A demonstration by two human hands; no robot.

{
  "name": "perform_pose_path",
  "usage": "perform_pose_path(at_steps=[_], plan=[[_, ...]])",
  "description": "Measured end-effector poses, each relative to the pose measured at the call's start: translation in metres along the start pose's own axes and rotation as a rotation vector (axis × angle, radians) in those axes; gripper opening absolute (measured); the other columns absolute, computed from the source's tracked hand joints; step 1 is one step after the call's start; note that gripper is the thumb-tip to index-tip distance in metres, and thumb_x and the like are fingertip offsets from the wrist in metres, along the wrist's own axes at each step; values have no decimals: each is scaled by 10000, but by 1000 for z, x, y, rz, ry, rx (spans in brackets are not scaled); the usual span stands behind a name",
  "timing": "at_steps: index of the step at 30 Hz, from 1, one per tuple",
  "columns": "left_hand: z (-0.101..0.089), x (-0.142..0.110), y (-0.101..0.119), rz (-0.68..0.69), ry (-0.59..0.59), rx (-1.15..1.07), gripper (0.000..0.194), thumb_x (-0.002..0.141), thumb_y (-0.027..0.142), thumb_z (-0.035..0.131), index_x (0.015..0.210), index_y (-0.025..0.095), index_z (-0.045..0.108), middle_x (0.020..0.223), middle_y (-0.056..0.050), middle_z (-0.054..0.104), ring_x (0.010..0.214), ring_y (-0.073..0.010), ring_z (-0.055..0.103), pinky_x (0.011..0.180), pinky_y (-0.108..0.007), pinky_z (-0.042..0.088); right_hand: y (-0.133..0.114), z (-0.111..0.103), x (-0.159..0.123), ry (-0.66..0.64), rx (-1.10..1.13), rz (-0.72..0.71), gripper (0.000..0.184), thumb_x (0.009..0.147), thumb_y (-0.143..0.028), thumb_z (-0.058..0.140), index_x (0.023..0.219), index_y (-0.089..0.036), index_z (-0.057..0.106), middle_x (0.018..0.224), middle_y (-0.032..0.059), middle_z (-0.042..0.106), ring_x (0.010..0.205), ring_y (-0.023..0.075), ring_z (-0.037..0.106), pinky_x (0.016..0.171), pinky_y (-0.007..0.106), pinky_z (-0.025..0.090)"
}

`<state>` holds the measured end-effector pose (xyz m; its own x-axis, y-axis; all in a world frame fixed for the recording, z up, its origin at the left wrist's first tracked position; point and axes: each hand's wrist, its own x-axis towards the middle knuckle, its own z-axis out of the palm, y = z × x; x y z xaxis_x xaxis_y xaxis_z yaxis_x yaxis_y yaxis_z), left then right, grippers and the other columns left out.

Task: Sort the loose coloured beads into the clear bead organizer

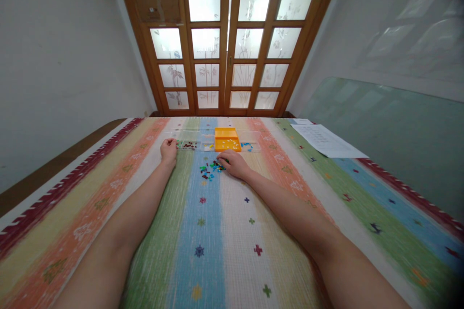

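My left hand is at the left end of a row of clear plastic boxes, its fingertips pinched together beside some small green pieces. Whatever sits between those fingers is too small to make out. Over the right edge of a loose pile of small green, blue and dark brown pieces, my right hand has its fingers curled down and closed; their tips are partly hidden. Just behind it stands an open orange box with white pieces inside.
Dark brown pieces lie in a clear compartment left of the orange box, with blue pieces in one to its right. White paper sheets rest at the far right on a striped tablecloth. Wooden glazed doors stand beyond.
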<state>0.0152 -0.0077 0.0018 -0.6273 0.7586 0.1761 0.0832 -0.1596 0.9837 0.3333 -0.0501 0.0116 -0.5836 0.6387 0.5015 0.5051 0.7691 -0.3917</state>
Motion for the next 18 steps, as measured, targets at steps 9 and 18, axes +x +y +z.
perform_pose_path(at_steps=[9,18], plan=[[2,0,-3,78,-104,103,269,795,243,549,1022,171,672,837,-25,690,581,-119,542,570,-225,425,3,3,-1,5,-2,-4,170,1001,-245,585,1016,-215,752,984,64,727,972,205,634,885,324,468],[13,-24,-1,369,-488,417,206,839,247,561,910,195,747,861,-39,739,785,-198,647,781,-307,497,-16,-4,2,-105,-31,-193,245,1016,-243,543,1159,-231,741,1149,88,726,1108,235,624,1013,402,466]])
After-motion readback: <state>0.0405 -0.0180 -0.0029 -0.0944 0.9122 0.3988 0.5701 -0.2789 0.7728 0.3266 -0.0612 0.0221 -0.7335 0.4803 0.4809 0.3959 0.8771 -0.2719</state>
